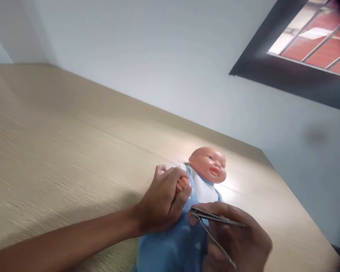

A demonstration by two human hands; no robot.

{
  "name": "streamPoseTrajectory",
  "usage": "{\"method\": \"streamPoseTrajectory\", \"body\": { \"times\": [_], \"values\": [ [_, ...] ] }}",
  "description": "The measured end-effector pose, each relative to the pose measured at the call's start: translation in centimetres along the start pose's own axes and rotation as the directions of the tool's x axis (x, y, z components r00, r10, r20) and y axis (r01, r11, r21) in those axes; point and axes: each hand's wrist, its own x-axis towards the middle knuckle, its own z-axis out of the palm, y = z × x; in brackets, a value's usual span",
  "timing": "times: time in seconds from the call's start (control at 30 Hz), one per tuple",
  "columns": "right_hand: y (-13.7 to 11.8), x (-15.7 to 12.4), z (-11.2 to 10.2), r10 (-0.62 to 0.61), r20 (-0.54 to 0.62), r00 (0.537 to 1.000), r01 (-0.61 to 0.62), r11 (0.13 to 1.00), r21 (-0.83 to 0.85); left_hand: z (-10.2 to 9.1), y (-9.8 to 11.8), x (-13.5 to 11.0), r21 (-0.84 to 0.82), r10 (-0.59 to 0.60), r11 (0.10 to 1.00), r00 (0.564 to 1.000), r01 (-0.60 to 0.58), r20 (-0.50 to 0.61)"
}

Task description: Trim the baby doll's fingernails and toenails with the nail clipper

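Note:
A baby doll in blue and white clothes lies on its back on the table, head toward the wall. My left hand is closed around the doll's small hand, whose fingers show between my thumb and fingers. In my right hand is a metal nail clipper, its lever spread away from the body. The clipper's jaw end points left, over the doll's blue outfit and a little below the doll's hand. The doll's legs run out of view at the bottom.
The wooden table stretches left and back to a pale wall. Its right edge slopes down toward the lower right corner. A dark-framed window with bars is at upper right.

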Motion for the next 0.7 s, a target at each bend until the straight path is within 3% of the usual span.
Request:
{"method": "streamPoseTrajectory", "body": {
  "times": [0.07,0.17,0.27,0.37,0.53,0.63,0.7],
  "values": [
    [-0.6,0.3,0.8,0.011,-0.055,0.998,-0.006,0.996,0.087,0.5,0.2,1.0,-0.068,-0.075,0.995,0.996,0.072,-0.046],
    [-2.3,1.3,0.6,0.013,-0.074,0.997,-0.012,1.0,0.015,1.1,-0.1,1.3,-0.177,-0.11,0.98,0.986,0.087,-0.123],
    [-3.9,3.4,-1.3,0.027,0.148,0.989,-0.008,0.991,-0.13,1.2,-0.6,0.8,-0.173,-0.055,0.984,0.989,0.031,-0.138],
    [-4.0,6.2,-3.3,0.016,0.46,0.888,0.144,0.94,-0.309,1.2,-1.1,0.6,-0.181,0.0,0.983,0.996,-0.016,-0.091],
    [-1.4,8.8,-4.2,-0.202,0.502,0.841,0.434,0.807,-0.401,1.4,-1.3,0.8,-0.192,0.01,0.981,0.996,-0.028,-0.092],
    [-0.9,8.8,-4.8,-0.216,0.584,0.782,0.537,0.71,-0.456,1.8,-1.0,0.5,-0.198,-0.003,0.98,0.994,-0.02,-0.113],
    [-1.3,8.6,-5.4,-0.199,0.619,0.76,0.552,0.7,-0.453,2.1,-0.6,0.1,-0.176,-0.015,0.984,0.99,-0.011,-0.143]
  ]
}}
